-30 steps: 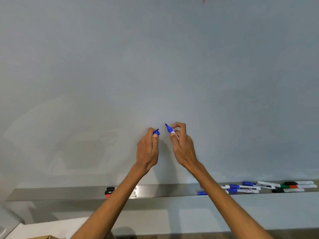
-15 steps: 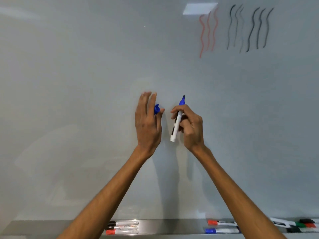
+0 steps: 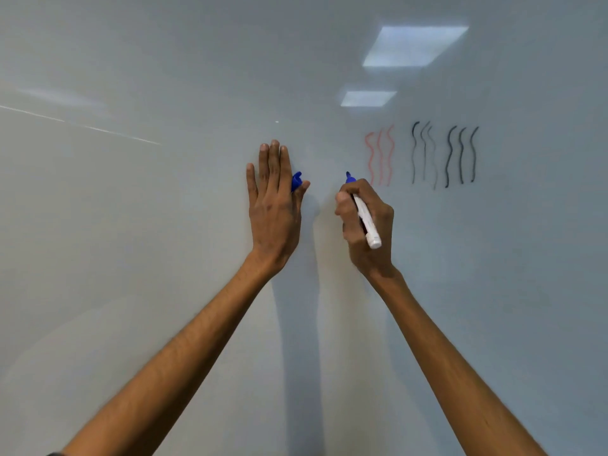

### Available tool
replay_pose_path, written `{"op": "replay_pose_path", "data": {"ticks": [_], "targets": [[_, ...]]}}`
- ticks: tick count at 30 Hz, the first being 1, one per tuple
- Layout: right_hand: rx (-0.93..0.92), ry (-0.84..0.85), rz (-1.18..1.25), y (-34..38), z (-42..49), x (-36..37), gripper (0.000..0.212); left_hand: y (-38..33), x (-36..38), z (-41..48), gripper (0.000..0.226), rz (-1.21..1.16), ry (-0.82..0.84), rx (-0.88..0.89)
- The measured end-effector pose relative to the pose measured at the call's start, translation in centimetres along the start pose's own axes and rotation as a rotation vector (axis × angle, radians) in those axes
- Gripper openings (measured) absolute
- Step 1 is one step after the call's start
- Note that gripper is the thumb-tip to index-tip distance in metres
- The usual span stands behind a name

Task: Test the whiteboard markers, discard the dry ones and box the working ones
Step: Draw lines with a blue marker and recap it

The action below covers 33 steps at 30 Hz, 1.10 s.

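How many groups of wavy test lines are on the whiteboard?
3, in a row right of the right hand: a faint red group, a middle black group, a far-right black group. None looks hidden.

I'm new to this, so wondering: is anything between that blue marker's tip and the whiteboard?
Nothing visible. The cap is off, pinched in the left hand, and the right hand holds the marker with its bare tip at blank whiteboard, left of the red squiggles.
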State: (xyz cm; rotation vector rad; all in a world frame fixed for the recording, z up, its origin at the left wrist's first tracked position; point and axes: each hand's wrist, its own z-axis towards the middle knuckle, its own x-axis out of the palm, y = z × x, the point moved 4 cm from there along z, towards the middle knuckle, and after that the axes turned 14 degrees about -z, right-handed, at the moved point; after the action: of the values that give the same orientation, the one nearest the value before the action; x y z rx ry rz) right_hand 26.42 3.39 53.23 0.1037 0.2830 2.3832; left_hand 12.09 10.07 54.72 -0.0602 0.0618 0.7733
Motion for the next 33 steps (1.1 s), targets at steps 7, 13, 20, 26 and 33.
{"op": "replay_pose_path", "data": {"ticks": [7, 13, 20, 26, 33], "targets": [[0.146, -0.086, 0.055, -0.5, 3.9, 0.7, 0.021, -0.6, 1.0, 2.6, 0.059, 0.055, -0.039, 0.003], [0.083, -0.156, 0.033, -0.7, 5.4, 0.3, 0.018, -0.6, 1.2, 2.1, 0.055, 0.07, -0.058, 0.008], [0.014, -0.189, -0.052, -1.3, 5.7, 0.7, 0.017, -0.6, 1.2, 2.0, 0.055, 0.039, -0.069, 0.022], [0.023, -0.176, -0.042, -1.6, 4.2, 0.6, 0.017, -0.6, 1.1, 1.8, 0.055, 0.029, -0.077, 0.025], [0.128, -0.169, 0.016, -2.2, 1.7, 0.3, 0.014, -0.6, 1.0, 1.6, 0.055, 0.019, -0.074, 0.027]]}}
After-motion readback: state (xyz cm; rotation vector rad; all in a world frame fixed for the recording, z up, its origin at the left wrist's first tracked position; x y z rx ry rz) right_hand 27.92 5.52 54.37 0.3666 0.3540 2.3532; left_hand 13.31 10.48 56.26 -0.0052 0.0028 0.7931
